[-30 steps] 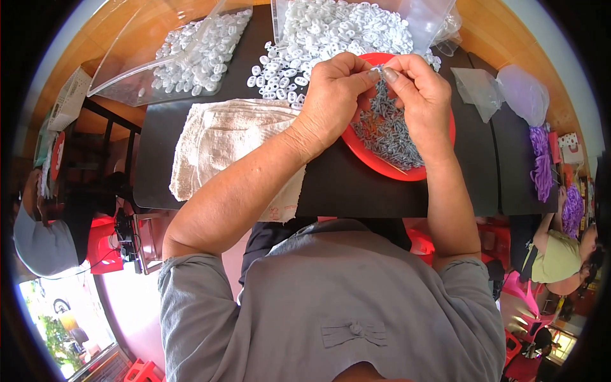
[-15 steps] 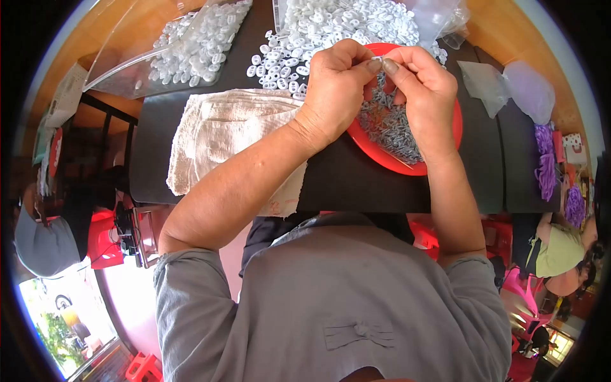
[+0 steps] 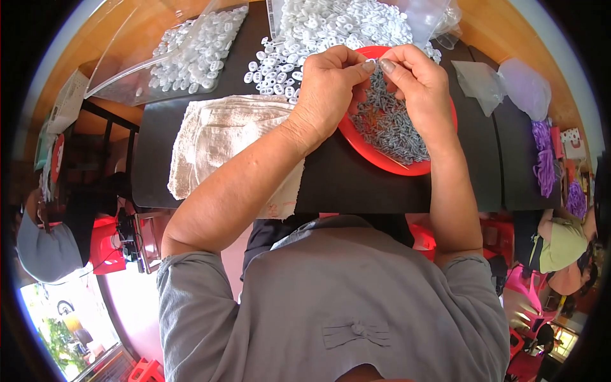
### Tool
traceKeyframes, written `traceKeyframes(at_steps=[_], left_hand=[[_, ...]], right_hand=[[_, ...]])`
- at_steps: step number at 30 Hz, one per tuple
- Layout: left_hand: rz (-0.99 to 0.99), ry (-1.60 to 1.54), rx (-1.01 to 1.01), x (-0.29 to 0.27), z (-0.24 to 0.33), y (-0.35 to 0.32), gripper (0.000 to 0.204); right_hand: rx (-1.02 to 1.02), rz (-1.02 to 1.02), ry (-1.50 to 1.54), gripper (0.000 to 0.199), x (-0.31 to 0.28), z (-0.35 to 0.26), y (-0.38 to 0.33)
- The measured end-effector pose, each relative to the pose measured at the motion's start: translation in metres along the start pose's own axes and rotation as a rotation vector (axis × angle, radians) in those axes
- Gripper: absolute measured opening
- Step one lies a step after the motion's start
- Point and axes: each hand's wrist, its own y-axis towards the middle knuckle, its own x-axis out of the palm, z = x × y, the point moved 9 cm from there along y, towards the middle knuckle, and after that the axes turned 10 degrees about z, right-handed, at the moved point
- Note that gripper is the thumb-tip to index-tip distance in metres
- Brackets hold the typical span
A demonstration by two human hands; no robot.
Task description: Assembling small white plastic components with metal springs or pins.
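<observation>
Both hands met over the red plate (image 3: 382, 159) of grey parts (image 3: 391, 124); left hand (image 3: 328, 89) and right hand (image 3: 417, 86) pinched 1 small piece (image 3: 375, 62) together, fingertips touching.

A small piecework assembly spot, more workshop than home. Under the hands (image 3: 375, 83) a black bench (image 3: 356, 184) carries a red plate (image 3: 382, 156) heaped with tiny grey metal parts (image 3: 388, 124). Beyond and left of the hands, white plastic rings (image 3: 331, 25) lie loose and in clear bags (image 3: 159, 57). Far right, bundles of purple pieces (image 3: 544, 159). Red plastic stools (image 3: 105, 245) stand on the floor, lower left.
</observation>
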Motion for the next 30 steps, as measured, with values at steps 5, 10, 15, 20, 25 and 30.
traceKeyframes(at_steps=[5,10,15,20,25,30], left_hand=[[-0.015,0.012,0.011,0.001,0.0,0.001,0.013],[-0.012,0.033,0.009,0.001,-0.004,0.001,0.011],[0.036,0.04,-0.011,-0.002,-0.008,0.001,0.009],[0.083,-0.009,0.059,-0.004,-0.004,-0.001,0.009],[0.118,-0.011,0.095,-0.006,-0.006,0.0,0.009],[0.034,0.042,0.178,0.001,-0.001,-0.006,0.013]], right_hand=[[-0.062,-0.005,-0.039,0.01,0.001,-0.004,-0.001],[-0.14,-0.002,-0.059,0.006,0.003,-0.01,-0.002],[-0.141,-0.001,-0.06,0.002,0.009,-0.007,-0.003],[-0.088,0.0,-0.011,0.006,0.012,-0.002,-0.005],[-0.004,-0.077,0.007,0.009,0.015,0.001,-0.005],[0.121,0.099,0.019,0.018,-0.01,0.002,0.006]])
